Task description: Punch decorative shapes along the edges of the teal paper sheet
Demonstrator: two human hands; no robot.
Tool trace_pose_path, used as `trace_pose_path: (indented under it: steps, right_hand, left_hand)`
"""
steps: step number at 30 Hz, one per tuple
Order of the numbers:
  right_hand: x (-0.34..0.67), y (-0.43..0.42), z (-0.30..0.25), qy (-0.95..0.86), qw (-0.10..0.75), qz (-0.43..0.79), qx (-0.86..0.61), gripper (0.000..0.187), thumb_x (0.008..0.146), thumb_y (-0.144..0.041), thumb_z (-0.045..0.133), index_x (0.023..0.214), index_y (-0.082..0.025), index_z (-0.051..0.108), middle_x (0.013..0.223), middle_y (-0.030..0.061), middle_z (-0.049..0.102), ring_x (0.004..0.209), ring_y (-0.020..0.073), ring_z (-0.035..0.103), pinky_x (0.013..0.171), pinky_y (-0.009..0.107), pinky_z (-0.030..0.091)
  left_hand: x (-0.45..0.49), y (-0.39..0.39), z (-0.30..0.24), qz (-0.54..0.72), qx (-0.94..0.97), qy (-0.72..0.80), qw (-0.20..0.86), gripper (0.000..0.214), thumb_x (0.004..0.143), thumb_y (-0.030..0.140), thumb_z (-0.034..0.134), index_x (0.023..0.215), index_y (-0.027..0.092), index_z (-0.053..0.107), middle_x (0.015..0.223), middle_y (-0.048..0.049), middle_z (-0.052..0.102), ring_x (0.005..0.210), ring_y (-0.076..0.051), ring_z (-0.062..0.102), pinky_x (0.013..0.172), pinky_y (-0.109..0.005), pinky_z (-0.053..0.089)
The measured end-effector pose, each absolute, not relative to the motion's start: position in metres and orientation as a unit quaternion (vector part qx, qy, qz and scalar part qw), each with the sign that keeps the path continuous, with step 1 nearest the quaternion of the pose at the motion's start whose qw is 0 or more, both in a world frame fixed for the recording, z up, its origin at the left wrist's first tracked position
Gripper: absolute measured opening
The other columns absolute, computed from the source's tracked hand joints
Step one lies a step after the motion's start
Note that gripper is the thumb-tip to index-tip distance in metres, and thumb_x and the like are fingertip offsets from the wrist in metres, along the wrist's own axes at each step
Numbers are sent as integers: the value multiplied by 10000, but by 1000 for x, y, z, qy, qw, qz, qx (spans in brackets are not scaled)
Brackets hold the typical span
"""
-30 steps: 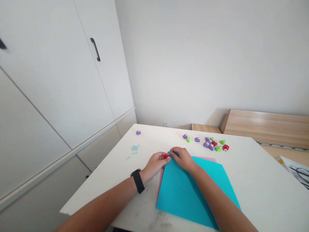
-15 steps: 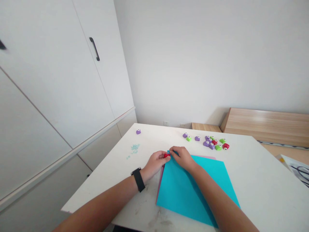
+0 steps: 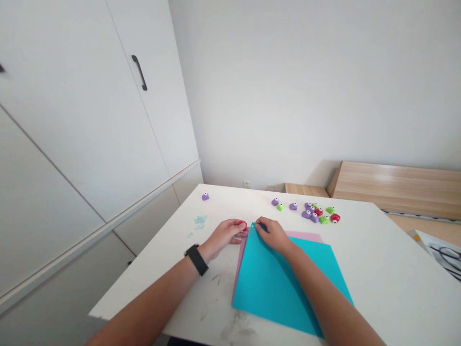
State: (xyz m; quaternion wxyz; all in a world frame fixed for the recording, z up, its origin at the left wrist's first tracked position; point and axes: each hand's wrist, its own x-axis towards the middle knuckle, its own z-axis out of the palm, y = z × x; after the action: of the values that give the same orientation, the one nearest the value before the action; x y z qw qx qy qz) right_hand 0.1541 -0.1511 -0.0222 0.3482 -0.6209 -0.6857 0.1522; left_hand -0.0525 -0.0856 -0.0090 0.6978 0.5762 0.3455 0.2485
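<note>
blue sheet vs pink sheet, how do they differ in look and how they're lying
The blue sheet is bright turquoise; the pink sheet is pale.
The blue sheet lies on top; the pink sheet is mostly hidden beneath, showing along the left and far edges.
The right hand is at the blue sheet's far-left corner; whether it touches the pink sheet can't be told.
Both are thin and on the white table.

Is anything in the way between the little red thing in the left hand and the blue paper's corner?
Nothing visible is in the way: the left hand holds the red thing just beside the corner of the blue paper. The right hand holds the paper just past that corner; pink paper peeks out underneath.
</note>
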Motion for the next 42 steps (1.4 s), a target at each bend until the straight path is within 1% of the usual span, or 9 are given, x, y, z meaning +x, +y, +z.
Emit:
trace_pose_path:
  steps: [5,7,10,16,19,22,26,34,42]
  right_hand:
    - [156,-150,-27,-683,334,158,-630,173,913,-296,523,945,-219,674,916,44,728,844,204,657,754,281,454]
    - [155,-150,-28,-683,329,155,-634,159,905,-291,533,943,-218,670,919,47,726,841,206,656,747,281,450]
    - [154,-150,-30,-686,324,148,-634,159,911,-290,523,909,-215,664,883,49,721,820,205,651,735,280,442]
    - [153,-149,-30,-685,334,145,-631,228,957,-285,433,861,-208,625,793,36,688,758,189,628,698,268,423]
    - [153,-150,-31,-681,340,159,-629,234,963,-299,416,843,-214,598,763,23,666,742,184,616,692,263,420]
    - [153,-150,-31,-676,346,173,-627,230,963,-310,405,844,-219,580,755,14,652,739,184,610,695,264,420]
    - [153,-150,-31,-674,351,185,-624,224,954,-311,402,832,-221,566,754,9,639,742,187,607,693,265,417]
    - [152,-151,-31,-679,345,186,-620,220,945,-311,403,813,-222,554,746,8,629,745,189,602,690,265,413]
    - [153,-149,-32,-683,332,190,-622,231,936,-316,407,825,-212,580,762,18,641,752,190,600,693,266,406]
  left_hand:
    - [-78,-53,-6,300,589,391,640,513,779,597,672,1100,198,639,1051,-109,698,797,-182,679,612,-255,471]
    - [-92,-37,-6,319,613,419,590,550,775,625,653,1120,198,626,1041,-106,697,781,-173,672,604,-252,462]
    - [-113,-15,-5,343,651,462,494,566,774,661,611,1062,174,634,1002,-107,708,773,-187,668,601,-266,465]
    - [-141,6,-3,392,666,510,377,478,718,628,661,951,211,645,883,-52,719,833,-233,648,691,-315,487]
    - [-147,9,-5,394,683,516,335,417,748,594,633,935,222,652,867,-45,723,853,-243,649,751,-329,483]
    - [-150,11,-7,390,705,509,303,381,794,568,579,926,220,666,863,-42,728,864,-239,647,788,-315,465]
    - [-154,13,-8,383,724,505,272,367,839,544,528,896,216,681,856,-35,733,836,-222,645,772,-288,449]
    - [-163,17,-10,352,728,544,224,477,896,591,412,814,207,683,849,-54,755,815,-244,652,735,-301,434]
    - [-154,18,-18,326,784,495,187,405,917,556,427,962,235,671,941,-30,743,928,-224,658,836,-302,451]
